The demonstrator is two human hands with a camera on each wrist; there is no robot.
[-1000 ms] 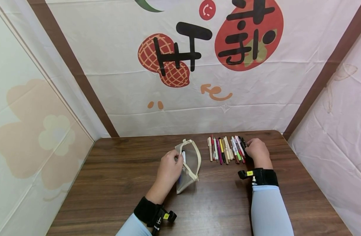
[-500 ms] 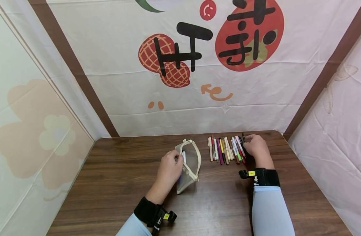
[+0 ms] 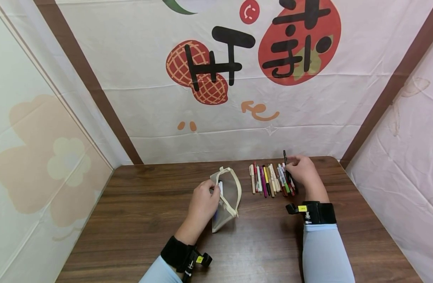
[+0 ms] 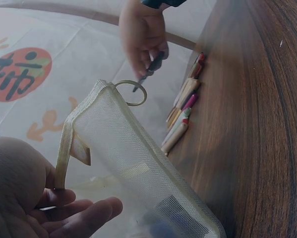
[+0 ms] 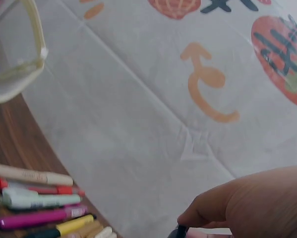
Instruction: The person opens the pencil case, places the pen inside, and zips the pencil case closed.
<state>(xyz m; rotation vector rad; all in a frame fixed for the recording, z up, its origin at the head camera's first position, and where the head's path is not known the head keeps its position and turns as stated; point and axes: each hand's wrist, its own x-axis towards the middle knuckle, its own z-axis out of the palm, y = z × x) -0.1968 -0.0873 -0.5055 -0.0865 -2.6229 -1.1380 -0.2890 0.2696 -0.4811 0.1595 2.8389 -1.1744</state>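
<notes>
My left hand (image 3: 203, 202) grips the rim of an open mesh pencil pouch (image 3: 221, 223), which stands upright on the table. The left wrist view shows the thumb and fingers at the zipper edge of the pouch (image 4: 138, 144). A white-capped pen (image 3: 221, 188) and something blue show inside it. Between the fingertips of my right hand (image 3: 306, 173) is a black pen (image 3: 285, 156), raised over the right end of a row of pens (image 3: 267, 181). Only the black pen's end (image 5: 179, 232) shows in the right wrist view.
The pens lie side by side near the back of the wooden table (image 3: 138, 220), right of the pouch. A printed white cloth (image 3: 216, 141) rises behind the table's far edge. A metal ring (image 4: 133, 93) hangs on the pouch's corner.
My right hand has lifted the black pen from the right end of the row and shifted it slightly left. The left hand and pouch have stayed in place.
</notes>
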